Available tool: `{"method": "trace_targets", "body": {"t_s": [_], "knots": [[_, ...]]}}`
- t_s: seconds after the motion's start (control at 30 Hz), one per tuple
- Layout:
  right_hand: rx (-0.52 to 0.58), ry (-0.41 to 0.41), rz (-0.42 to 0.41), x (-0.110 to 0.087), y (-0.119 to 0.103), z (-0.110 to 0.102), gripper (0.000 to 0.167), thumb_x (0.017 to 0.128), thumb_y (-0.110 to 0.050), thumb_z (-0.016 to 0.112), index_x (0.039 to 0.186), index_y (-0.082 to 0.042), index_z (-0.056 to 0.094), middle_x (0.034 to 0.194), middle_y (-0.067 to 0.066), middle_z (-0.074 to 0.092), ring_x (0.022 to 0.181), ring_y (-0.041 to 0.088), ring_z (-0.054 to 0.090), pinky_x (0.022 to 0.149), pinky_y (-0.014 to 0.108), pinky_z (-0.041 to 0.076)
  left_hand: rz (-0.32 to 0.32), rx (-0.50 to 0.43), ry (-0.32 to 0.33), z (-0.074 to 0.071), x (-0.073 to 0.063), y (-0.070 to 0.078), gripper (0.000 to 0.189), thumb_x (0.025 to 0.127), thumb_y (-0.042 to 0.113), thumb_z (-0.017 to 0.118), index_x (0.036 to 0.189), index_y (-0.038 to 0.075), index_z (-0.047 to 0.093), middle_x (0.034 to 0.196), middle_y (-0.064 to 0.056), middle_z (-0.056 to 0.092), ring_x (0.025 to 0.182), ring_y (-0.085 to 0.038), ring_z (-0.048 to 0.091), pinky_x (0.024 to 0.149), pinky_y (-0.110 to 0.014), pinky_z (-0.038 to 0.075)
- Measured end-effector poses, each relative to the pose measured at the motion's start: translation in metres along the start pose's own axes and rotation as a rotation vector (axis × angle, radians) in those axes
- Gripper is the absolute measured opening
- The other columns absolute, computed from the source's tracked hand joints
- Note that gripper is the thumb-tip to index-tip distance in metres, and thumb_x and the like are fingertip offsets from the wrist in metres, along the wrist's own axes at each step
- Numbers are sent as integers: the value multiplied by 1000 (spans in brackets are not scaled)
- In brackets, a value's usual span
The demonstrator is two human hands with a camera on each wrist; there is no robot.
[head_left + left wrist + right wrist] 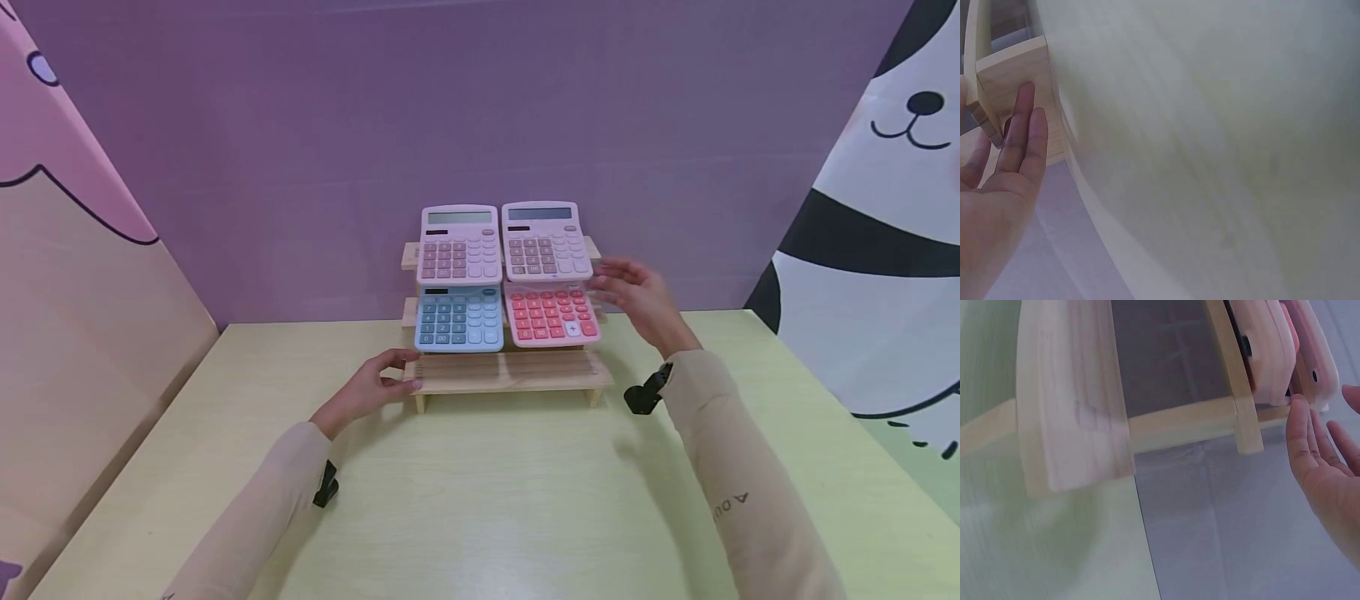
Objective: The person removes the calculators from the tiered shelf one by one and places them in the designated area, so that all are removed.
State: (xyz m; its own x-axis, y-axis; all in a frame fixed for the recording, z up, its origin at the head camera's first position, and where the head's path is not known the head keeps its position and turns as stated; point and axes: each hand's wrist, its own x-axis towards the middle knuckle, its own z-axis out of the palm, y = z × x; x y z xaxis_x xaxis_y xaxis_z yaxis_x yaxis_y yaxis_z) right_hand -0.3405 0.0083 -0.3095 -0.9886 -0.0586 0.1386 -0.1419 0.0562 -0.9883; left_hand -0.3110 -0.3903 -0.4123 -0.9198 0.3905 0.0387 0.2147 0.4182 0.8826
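Rack (510,372) bearing four calculators (459,247); left fingers (1019,128) pinch its end; right fingers (1299,437) spread, perhaps touching one.

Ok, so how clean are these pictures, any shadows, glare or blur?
Head view: fairly clear, soft shadows on the table near the left sleeve and right sleeve; left wrist view: hazy, tabletop washed out with pale streaks; right wrist view: slightly soft, wooden stand pale and low in contrast.
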Motion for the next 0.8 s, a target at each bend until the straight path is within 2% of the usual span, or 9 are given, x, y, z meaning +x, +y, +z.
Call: {"method": "trace_targets", "body": {"t_s": [0.17,0.27,0.4,0.57,0.8], "knots": [[48,-11,-7,1,0,6,49,92,-9,53,136,0,34,113,2,51,101,12,56,95,28,46,-10,0,-13,-1,-10,19,55,86,16,64,134,3,41,130,-15,44,113,-30,45,95,-41,45],[58,-11,-10,2,-1,10,50,91,-9,54,136,0,33,116,5,48,101,12,56,96,31,45,-9,-3,-11,-1,-9,15,55,86,17,64,134,4,41,130,-15,44,112,-30,46,94,-41,45],[58,6,-14,4,-1,14,50,91,-8,54,136,1,34,115,6,48,98,11,57,94,30,47,-7,-5,-2,0,0,0,56,84,23,66,133,9,43,129,-12,45,111,-30,47,94,-40,46],[58,43,-9,7,-1,20,50,91,-7,54,136,0,34,113,5,48,97,12,56,87,24,50,0,4,8,0,0,0,56,83,27,67,132,12,45,127,-10,46,109,-30,48,93,-38,46],[44,93,19,8,0,27,47,92,-9,51,137,-6,35,118,5,47,107,17,51,99,30,43,3,0,7,0,-2,2,53,83,25,67,130,12,46,125,-11,47,108,-30,48,92,-38,47]]}}
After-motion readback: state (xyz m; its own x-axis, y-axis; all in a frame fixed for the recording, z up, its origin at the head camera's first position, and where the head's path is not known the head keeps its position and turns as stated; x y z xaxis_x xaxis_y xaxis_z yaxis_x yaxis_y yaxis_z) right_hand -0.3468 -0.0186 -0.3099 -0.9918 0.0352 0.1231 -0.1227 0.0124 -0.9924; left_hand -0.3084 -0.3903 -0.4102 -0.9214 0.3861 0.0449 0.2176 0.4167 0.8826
